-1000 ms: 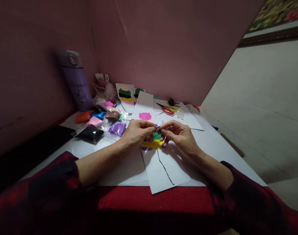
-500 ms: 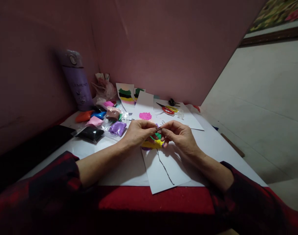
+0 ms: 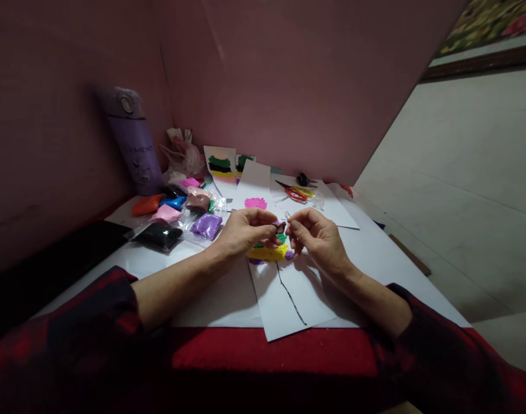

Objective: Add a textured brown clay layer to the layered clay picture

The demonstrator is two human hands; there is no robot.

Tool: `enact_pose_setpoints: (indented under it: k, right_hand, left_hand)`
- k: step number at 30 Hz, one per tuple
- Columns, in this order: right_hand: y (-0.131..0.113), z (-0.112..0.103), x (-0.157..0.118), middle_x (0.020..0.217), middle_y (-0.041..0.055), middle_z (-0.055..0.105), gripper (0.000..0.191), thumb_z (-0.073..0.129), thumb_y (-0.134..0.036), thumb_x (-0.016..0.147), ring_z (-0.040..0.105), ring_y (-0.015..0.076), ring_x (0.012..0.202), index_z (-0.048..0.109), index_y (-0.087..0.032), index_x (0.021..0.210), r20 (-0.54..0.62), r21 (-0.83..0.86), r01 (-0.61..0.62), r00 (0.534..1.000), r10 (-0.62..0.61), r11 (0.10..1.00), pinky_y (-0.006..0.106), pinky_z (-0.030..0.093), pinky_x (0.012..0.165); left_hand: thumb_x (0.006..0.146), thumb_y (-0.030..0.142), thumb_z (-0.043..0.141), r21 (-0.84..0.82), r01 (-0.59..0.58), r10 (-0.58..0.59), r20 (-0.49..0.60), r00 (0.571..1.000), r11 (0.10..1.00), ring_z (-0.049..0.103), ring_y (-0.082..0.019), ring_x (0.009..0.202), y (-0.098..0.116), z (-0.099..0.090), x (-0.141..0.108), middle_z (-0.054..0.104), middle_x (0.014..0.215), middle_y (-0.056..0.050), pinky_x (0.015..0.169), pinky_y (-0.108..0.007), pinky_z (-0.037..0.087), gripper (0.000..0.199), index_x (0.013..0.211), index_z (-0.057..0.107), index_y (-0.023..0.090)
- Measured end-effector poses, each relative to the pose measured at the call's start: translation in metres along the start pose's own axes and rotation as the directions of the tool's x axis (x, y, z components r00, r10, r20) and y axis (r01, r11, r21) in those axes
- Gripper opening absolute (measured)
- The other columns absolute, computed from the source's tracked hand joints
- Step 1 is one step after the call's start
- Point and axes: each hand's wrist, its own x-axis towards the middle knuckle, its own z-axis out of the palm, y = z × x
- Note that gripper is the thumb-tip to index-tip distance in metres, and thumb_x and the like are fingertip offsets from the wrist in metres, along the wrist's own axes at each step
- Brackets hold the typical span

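My left hand (image 3: 244,232) and my right hand (image 3: 317,237) meet fingertip to fingertip just above a white paper sheet (image 3: 284,299). Between the fingertips sits a small dark lump of clay (image 3: 280,226); my left thumb and finger pinch it, and my right fingertips touch or hover at it. Under the hands the sheet carries a clay picture (image 3: 271,250) in yellow, green and purple, with a thin black line (image 3: 291,296) running down from it toward me.
Several coloured clay bags (image 3: 179,213) lie at the left, by a purple bottle (image 3: 133,141). Red-handled scissors (image 3: 294,193) and more paper sheets lie behind the hands. A pink clay flower (image 3: 256,203) sits on one sheet. The red table edge (image 3: 271,351) is nearest me.
The clay strand stretched between my hands is now bunched into a small lump at my left fingertips. My right fingers have drawn slightly back and up.
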Motion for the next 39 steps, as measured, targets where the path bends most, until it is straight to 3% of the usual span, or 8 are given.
enact_pose_setpoints:
  k: [2,5,13,21,25,30,35,39]
  right_hand:
    - [0.001,-0.001,0.000,0.073,-0.0015,0.059,0.024,0.072,-0.039,0.079,0.055,0.0118,0.056,0.060,-0.020,0.088,-0.030,-0.032,0.031,0.999,-0.031,0.999,0.023,0.050,0.039]
    - [0.002,-0.001,-0.002,0.081,0.0000,0.061,0.027,0.077,-0.033,0.076,0.060,0.0140,0.067,0.064,-0.021,0.097,0.024,-0.061,0.049,0.999,-0.048,0.997,0.023,0.054,0.045]
    - [0.004,0.001,-0.003,0.074,0.0002,0.068,0.013,0.075,-0.026,0.078,0.063,0.0123,0.062,0.067,-0.018,0.084,0.063,-0.047,0.104,0.993,-0.101,0.994,0.025,0.053,0.053]
    - [0.006,0.001,-0.004,0.074,0.0007,0.068,0.009,0.071,-0.023,0.080,0.063,0.0126,0.060,0.066,-0.018,0.086,0.096,-0.096,0.110,0.990,-0.101,0.989,0.026,0.052,0.053]
    - [0.004,0.000,-0.001,0.067,-0.0021,0.063,0.009,0.070,-0.020,0.075,0.058,0.0105,0.052,0.062,-0.017,0.078,-0.009,-0.088,0.078,0.997,-0.079,0.993,0.026,0.051,0.048]
    - [0.005,-0.006,0.007,0.058,-0.0048,0.057,0.013,0.071,-0.025,0.074,0.054,0.0095,0.047,0.061,-0.017,0.075,-0.169,-0.054,-0.004,0.986,-0.005,0.999,0.025,0.052,0.045]
    - [0.008,-0.007,0.008,0.065,-0.0017,0.061,0.026,0.077,-0.038,0.073,0.059,0.0120,0.055,0.064,-0.017,0.081,-0.084,0.020,-0.028,0.996,0.030,0.999,0.027,0.056,0.048]
    - [0.007,-0.004,0.005,0.076,0.0014,0.068,0.030,0.082,-0.037,0.070,0.063,0.0134,0.060,0.066,-0.017,0.086,0.022,0.062,-0.034,0.999,0.033,0.997,0.028,0.056,0.050]
  left_hand:
    - [0.074,-0.003,0.064,-0.014,-0.001,0.000,-0.020,1.000,1.000,0.065,-0.011,0.050,0.000,0.000,0.001,0.068,0.062,-0.002,0.053,-0.022,0.052,0.012,0.078,0.063,0.008]
    - [0.074,-0.003,0.063,-0.007,-0.002,0.002,0.005,1.000,1.000,0.065,-0.011,0.051,0.000,0.000,0.000,0.068,0.062,-0.002,0.053,-0.022,0.052,0.012,0.076,0.061,0.008]
    - [0.080,0.011,0.069,0.085,0.039,-0.046,0.080,0.996,0.996,0.065,-0.011,0.052,0.000,-0.004,-0.001,0.068,0.062,-0.003,0.051,-0.020,0.051,0.007,0.082,0.062,0.009]
    - [0.077,0.000,0.063,0.103,0.029,-0.033,0.035,0.999,0.994,0.056,-0.008,0.042,0.002,0.000,-0.002,0.061,0.050,0.001,0.047,-0.018,0.044,0.012,0.072,0.061,0.010]
    - [0.074,-0.007,0.060,0.097,0.018,-0.009,-0.086,0.996,0.995,0.053,-0.007,0.038,0.004,0.002,0.000,0.058,0.048,0.002,0.043,-0.017,0.042,0.018,0.066,0.060,0.010]
    - [0.077,-0.003,0.062,0.006,0.002,0.000,-0.232,0.973,1.000,0.061,-0.011,0.045,0.003,-0.004,0.003,0.064,0.060,-0.002,0.045,-0.021,0.048,0.012,0.074,0.061,0.009]
    - [0.077,0.005,0.069,-0.065,0.040,-0.048,-0.129,0.990,0.997,0.064,-0.012,0.052,0.000,-0.009,0.003,0.066,0.065,-0.003,0.045,-0.019,0.047,0.004,0.078,0.066,0.008]
    - [0.074,0.008,0.074,-0.060,0.074,-0.078,-0.071,0.994,0.995,0.064,-0.011,0.056,-0.002,-0.009,0.001,0.068,0.070,-0.004,0.049,-0.019,0.049,0.020,0.093,0.069,0.009]
